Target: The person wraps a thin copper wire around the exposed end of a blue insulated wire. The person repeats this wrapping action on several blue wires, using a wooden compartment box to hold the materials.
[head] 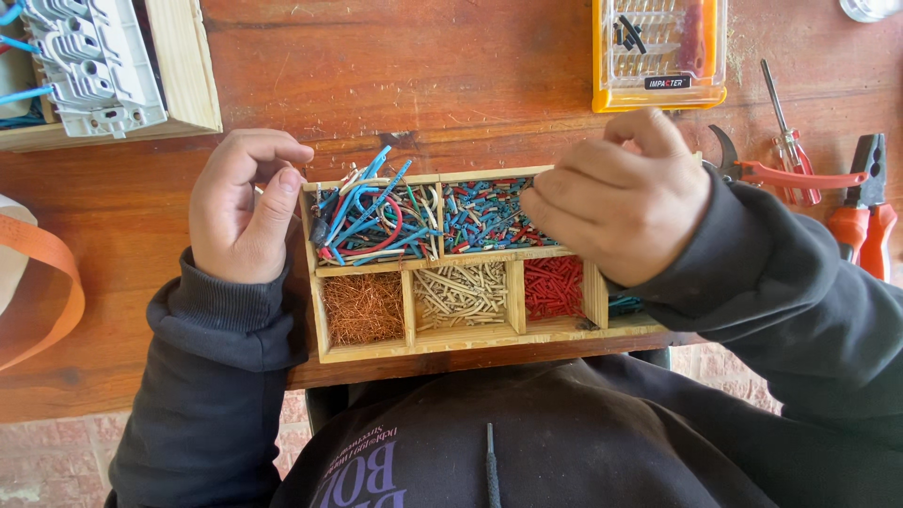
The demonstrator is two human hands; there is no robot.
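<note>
A wooden compartment tray (513, 331) sits at the near edge of the wooden table. Its cells hold long blue, red and white wire pieces (374, 218), short blue and red sleeves (489, 214), copper strands (362, 307), pale sleeves (463, 292) and red sleeves (553, 286). My left hand (240, 202) rests just left of the tray, fingers curled and pinching a thin wire end. My right hand (621, 202) hovers over the tray's right side with fingers closed; what it holds is hidden.
A yellow clear-lidded bit case (658, 52) lies at the back right. Red-handled cutters (790, 174), a small screwdriver (783, 118) and orange pliers (865, 216) lie to the right. A white terminal block in a wooden box (89, 61) stands back left. An orange strap (47, 273) lies at left.
</note>
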